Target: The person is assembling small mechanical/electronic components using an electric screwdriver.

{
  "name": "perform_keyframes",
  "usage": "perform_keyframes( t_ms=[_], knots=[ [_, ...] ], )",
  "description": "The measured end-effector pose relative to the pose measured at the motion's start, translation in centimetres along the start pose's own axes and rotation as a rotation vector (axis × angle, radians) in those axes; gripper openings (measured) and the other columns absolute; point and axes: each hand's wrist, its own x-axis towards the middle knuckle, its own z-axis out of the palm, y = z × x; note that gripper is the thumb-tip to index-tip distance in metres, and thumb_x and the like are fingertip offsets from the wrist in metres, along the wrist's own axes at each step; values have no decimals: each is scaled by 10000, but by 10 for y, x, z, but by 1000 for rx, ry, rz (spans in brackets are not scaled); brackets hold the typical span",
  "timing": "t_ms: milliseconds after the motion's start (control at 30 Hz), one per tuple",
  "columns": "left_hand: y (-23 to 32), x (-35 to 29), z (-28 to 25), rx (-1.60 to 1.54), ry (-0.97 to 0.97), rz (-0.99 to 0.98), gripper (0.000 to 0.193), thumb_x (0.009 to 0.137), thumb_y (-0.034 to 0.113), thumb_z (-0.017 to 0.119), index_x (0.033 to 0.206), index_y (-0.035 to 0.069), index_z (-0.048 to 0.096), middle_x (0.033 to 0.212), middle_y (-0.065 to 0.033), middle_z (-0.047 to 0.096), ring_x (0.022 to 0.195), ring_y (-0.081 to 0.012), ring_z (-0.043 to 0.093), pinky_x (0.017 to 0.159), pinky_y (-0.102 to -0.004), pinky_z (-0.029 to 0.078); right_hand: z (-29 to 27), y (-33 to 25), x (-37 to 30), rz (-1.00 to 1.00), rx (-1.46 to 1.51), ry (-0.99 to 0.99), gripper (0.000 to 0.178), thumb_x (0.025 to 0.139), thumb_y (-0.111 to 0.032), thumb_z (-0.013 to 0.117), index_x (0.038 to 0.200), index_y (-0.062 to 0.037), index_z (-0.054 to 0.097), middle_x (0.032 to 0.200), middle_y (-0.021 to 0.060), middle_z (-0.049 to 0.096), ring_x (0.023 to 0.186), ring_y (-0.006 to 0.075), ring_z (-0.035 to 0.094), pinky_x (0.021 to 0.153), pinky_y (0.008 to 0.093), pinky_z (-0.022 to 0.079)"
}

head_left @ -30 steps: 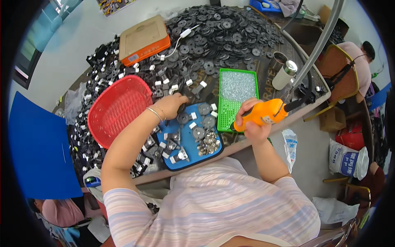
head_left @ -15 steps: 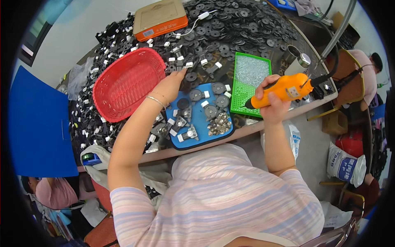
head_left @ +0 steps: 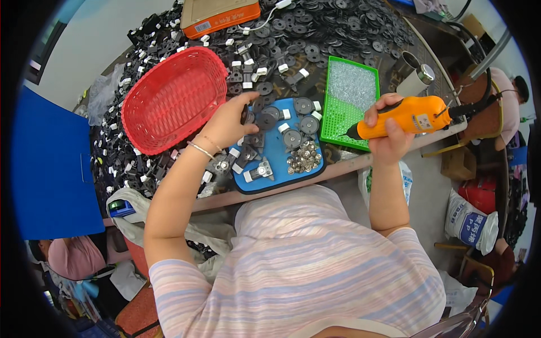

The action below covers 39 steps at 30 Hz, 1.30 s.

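Observation:
My left hand [head_left: 225,121] is over the left edge of a blue mat [head_left: 275,176], its thumb and fingers curled about a small black part [head_left: 244,115] that is mostly hidden. Beside it on the mat are several black disc assemblies [head_left: 292,138] with white tabs, a bracket assembly [head_left: 260,170] and a heap of small silver metal pieces [head_left: 303,159]. My right hand [head_left: 389,135] is closed round an orange electric screwdriver [head_left: 403,118]. Its dark tip points left, over the green tray [head_left: 345,141], which holds many tiny silver pieces.
A red basket [head_left: 174,101] stands left of the mat, amid black parts with white tabs. Loose black discs [head_left: 338,34] are heaped at the back, beside an orange box [head_left: 220,22]. A metal cup [head_left: 407,63] and a white canister [head_left: 416,81] stand at right.
My left hand has drawn back from the parts beyond the mat to the mat's left edge. My right hand has shifted slightly right with the screwdriver. The whole view has tipped a little.

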Motion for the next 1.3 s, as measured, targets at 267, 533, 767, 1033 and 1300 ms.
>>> perform_keyframes(
  t_ms=[267, 533, 767, 1033, 1300],
  knots=[
    [-17, -14, 19, -292, -61, -237, 654, 596, 28, 796, 1179, 88, 504, 846, -44, 536, 789, -144, 541, 722, -290, 465, 1, 0, -3, 20, 25, -36, 331, 773, -53, 627, 1064, 34, 494, 962, 146, 536, 695, 204, 569, 644, 296, 466],
    [-16, -25, 24, -305, -121, -240, 719, 601, 11, 777, 1247, 36, 461, 991, -101, 551, 676, -146, 572, 626, -274, 491, 3, -1, -4, 27, -1, -45, 343, 770, -71, 635, 1066, 36, 497, 964, 145, 530, 698, 206, 567, 648, 296, 457],
    [-18, -31, 14, -259, -115, -271, 572, 624, -45, 724, 1163, 33, 549, 953, -83, 559, 657, -129, 562, 638, -265, 494, 6, 1, -3, 32, -9, -31, 345, 768, -85, 649, 1055, 37, 501, 957, 144, 529, 685, 204, 567, 644, 294, 456],
    [-32, -29, 22, -208, -35, -154, 297, 748, -81, 627, 1025, 24, 600, 720, -3, 539, 605, -63, 528, 541, -204, 455, 8, 1, -3, 49, -10, -28, 343, 765, -80, 654, 1051, 37, 506, 951, 144, 532, 685, 201, 570, 643, 292, 460],
    [-12, -26, 28, -710, 41, -475, 239, 824, 23, 574, 1053, -13, 515, 747, -66, 586, 616, -104, 613, 463, -217, 467, 9, 4, -3, 37, -15, -35, 350, 769, -76, 665, 1060, 41, 511, 954, 143, 542, 695, 196, 574, 645, 285, 463]
  ],
)
